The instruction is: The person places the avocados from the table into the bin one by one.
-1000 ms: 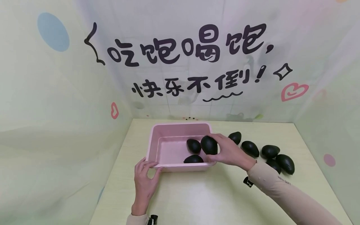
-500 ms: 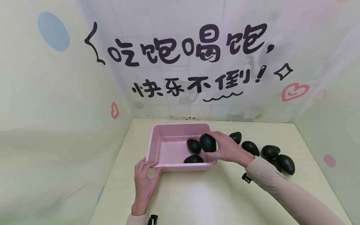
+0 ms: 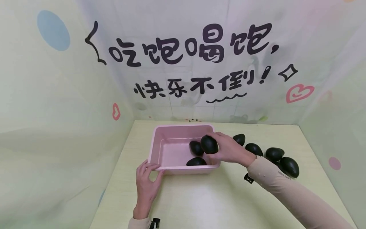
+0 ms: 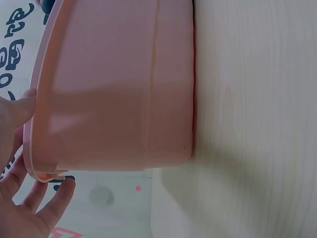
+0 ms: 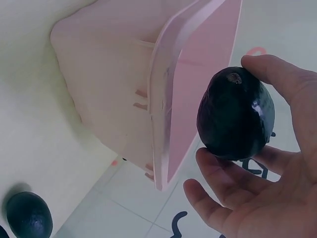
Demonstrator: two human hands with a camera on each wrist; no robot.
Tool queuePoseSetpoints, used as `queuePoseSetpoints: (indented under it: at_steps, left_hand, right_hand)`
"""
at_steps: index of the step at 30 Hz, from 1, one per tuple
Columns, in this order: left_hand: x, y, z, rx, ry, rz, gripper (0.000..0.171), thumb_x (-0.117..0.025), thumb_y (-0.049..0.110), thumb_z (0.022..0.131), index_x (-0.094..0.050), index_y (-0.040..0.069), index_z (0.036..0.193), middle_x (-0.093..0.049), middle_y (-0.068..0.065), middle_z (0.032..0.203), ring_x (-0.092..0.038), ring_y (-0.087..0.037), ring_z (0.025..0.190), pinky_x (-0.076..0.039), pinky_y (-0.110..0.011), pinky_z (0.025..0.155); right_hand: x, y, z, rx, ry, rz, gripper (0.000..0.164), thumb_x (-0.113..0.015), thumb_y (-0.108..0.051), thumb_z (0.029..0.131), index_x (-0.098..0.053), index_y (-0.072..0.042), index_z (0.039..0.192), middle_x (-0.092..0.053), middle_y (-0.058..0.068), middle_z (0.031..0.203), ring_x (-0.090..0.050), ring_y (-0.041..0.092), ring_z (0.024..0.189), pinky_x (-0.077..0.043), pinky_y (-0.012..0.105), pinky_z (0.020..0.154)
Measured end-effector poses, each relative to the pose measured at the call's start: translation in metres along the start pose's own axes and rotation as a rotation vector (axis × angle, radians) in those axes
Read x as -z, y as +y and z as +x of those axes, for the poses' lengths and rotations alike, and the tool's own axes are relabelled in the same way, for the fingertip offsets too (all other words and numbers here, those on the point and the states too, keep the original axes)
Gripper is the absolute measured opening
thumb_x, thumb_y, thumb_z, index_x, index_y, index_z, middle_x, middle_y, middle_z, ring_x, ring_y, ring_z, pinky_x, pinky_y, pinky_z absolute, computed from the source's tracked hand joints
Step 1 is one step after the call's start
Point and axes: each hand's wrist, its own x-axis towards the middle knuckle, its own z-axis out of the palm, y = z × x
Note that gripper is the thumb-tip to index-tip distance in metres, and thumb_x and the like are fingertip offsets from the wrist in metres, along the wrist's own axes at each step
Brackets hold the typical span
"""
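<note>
In the head view, my right hand (image 3: 230, 151) holds a dark avocado (image 3: 209, 144) over the right end of a pink plastic bin (image 3: 186, 172). The right wrist view shows the thumb at one end of this avocado (image 5: 235, 116) and fingers at the other, outside the bin's rim (image 5: 163, 109). Two more avocados lie inside the bin, one towards the back (image 3: 195, 148) and one by the front wall (image 3: 196, 161). My left hand (image 3: 147, 184) grips the bin's front left corner. From the left wrist, its thumb and fingers (image 4: 58, 203) appear around the rim corner.
Several avocados (image 3: 275, 154) lie on the pale wooden table (image 3: 188, 200) right of the bin, partly behind my right forearm. A fabric backdrop (image 3: 177, 111) with black writing rises behind the table, with printed side walls left and right.
My right hand has moved slightly left and upward in the head view, bringing the held avocado a little further over the bin. The left hand and the bin stay put.
</note>
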Motion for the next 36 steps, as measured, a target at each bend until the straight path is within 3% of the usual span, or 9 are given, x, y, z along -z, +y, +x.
queuePoseSetpoints:
  at_steps: [13, 26, 36]
  left_hand:
    - [0.000, 0.004, -0.006, 0.006, 0.013, 0.003, 0.030, -0.095, 0.003, 0.074, -0.077, 0.003, 0.098, -0.072, -0.015, 0.106, -0.057, -0.050, 0.130, -0.048, -0.069, 0.108]
    - [-0.002, 0.009, -0.013, 0.003, 0.024, 0.013, 0.030, -0.094, 0.004, 0.074, -0.077, 0.002, 0.097, -0.071, -0.017, 0.105, -0.057, -0.051, 0.129, -0.048, -0.070, 0.108]
    - [-0.003, 0.010, -0.018, 0.022, 0.030, 0.012, 0.028, -0.094, 0.004, 0.075, -0.078, 0.003, 0.098, -0.071, -0.015, 0.104, -0.057, -0.050, 0.131, -0.047, -0.068, 0.109]
  right_hand:
    - [0.001, 0.005, -0.003, 0.022, 0.043, -0.024, 0.077, -0.079, -0.041, 0.094, -0.050, -0.006, 0.157, -0.059, 0.021, 0.151, -0.069, 0.036, 0.120, -0.064, 0.049, 0.091]
    - [-0.001, 0.013, -0.011, 0.053, 0.067, -0.017, 0.071, -0.077, -0.037, 0.094, -0.054, -0.007, 0.154, -0.060, 0.021, 0.150, -0.072, 0.035, 0.117, -0.064, 0.050, 0.091]
    - [-0.004, 0.020, -0.022, 0.017, 0.088, 0.051, 0.066, -0.080, -0.033, 0.095, -0.058, -0.007, 0.151, -0.065, 0.014, 0.147, -0.071, 0.030, 0.116, -0.063, 0.048, 0.092]
